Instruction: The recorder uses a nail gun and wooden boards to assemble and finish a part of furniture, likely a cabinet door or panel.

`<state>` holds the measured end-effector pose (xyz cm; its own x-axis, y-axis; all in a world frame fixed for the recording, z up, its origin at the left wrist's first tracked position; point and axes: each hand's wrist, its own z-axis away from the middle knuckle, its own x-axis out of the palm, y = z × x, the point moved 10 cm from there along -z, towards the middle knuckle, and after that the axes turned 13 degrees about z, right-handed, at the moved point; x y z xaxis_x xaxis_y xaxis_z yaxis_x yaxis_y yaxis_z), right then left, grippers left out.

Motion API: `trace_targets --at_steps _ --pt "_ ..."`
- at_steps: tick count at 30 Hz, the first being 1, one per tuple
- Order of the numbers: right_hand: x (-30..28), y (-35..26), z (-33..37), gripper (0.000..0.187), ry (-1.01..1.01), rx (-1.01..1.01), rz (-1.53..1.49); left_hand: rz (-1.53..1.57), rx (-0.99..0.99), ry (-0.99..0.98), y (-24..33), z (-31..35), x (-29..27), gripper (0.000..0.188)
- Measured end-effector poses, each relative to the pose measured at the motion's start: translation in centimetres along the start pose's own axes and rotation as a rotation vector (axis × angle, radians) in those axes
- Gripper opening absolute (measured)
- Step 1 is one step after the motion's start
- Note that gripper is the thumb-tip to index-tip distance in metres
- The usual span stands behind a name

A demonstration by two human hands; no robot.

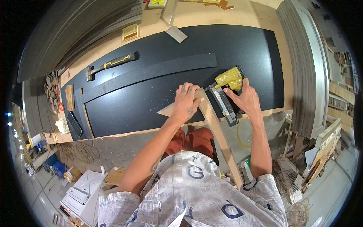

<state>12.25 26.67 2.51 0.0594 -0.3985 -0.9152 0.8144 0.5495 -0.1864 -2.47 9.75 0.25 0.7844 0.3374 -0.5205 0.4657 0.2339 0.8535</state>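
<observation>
The left grip (187,100) is closed over a short pale strip (166,110), fingers and thumb bearing on it near its right end. The right grip (245,96) is half-open around the yellow nail gun (229,79), thumb near its magazine; whether it presses on the tool, I cannot tell. The nail gun lies on a black panel (261,53), just right of where the short strip meets a long pale strip (220,136) — that meeting point is partly hidden by the fingers. The long strip slants past the panel's near edge toward the patterned shirt (189,193).

Farther off on the panel lie a dark strip (155,72) and a hammer (109,64). Beyond the panel, on the tabletop (261,15), a small cream box (130,28) holds something reddish-brown, too small to make out; another box (157,3) is cut off at the top edge. Grey boards (72,38) are stacked at left, more boards (298,56) at right — the outermost clutter fades into the dark rim.
</observation>
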Motion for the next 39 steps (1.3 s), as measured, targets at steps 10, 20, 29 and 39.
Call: trace_targets --at_steps 10,20,29,39 --pt "-0.3 -0.2 0.3 0.067 0.028 0.015 0.0 0.002 -0.014 -0.019 0.1 -0.1 0.1 0.042" --pt "-0.1 0.3 0.1 0.065 0.06 0.005 0.006 0.003 -0.012 -0.017 0.2 -0.1 0.3 0.043" --pt "0.0 0.1 0.1 0.063 0.043 -0.005 -0.017 -0.001 -0.026 -0.029 0.1 0.0 0.4 0.043" --pt "0.7 0.4 0.0 0.065 0.075 -0.004 -0.005 0.004 -0.038 -0.058 0.1 0.0 0.2 0.045"
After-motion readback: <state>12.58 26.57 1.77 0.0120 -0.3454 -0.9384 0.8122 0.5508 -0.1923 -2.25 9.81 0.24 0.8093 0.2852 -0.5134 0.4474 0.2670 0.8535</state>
